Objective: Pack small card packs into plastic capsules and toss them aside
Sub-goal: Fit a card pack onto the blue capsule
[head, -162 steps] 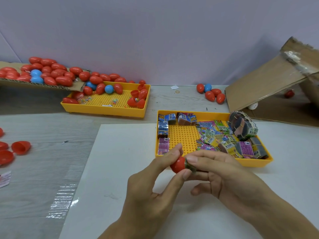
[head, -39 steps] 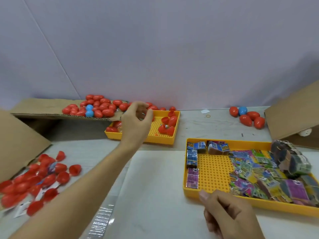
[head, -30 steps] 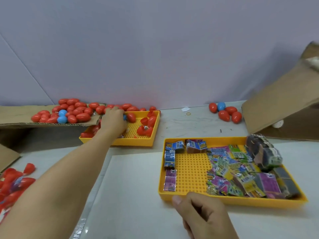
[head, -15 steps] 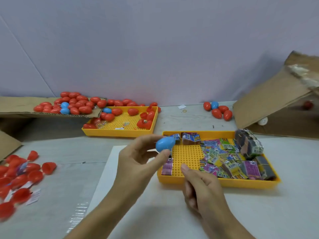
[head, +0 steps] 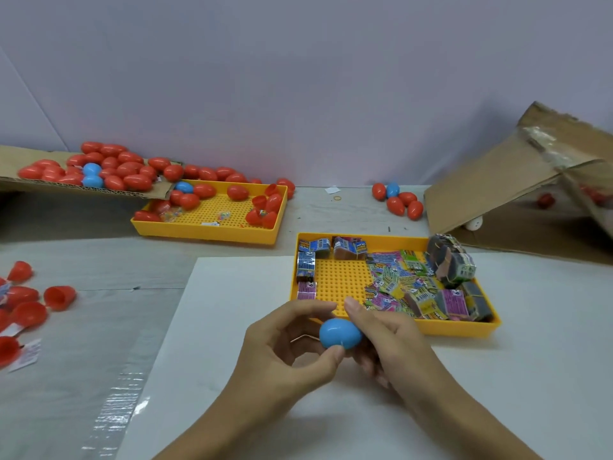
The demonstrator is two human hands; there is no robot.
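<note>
A closed blue capsule (head: pixel 339 333) is held between both hands above the white sheet (head: pixel 232 327). My left hand (head: pixel 285 353) pinches its left end with thumb and fingers. My right hand (head: pixel 391 343) grips its right end with the thumb on top. Just behind them, a yellow tray (head: pixel 464 330) holds several small card packs (head: pixel 401 283), loose on the right and stacked along its left and back edges.
A second yellow tray (head: pixel 205 232) at the back left holds red and blue capsules, fed from a cardboard flap (head: pixel 20 161) covered with more. Open red halves (head: pixel 33 307) lie at the far left. A tilted cardboard box (head: pixel 497 180) stands at the right, near several capsules (head: pixel 398 200).
My left hand fetched a blue capsule from the back tray and brought it down in front of me. My right hand has come up and taken hold of its other end.
</note>
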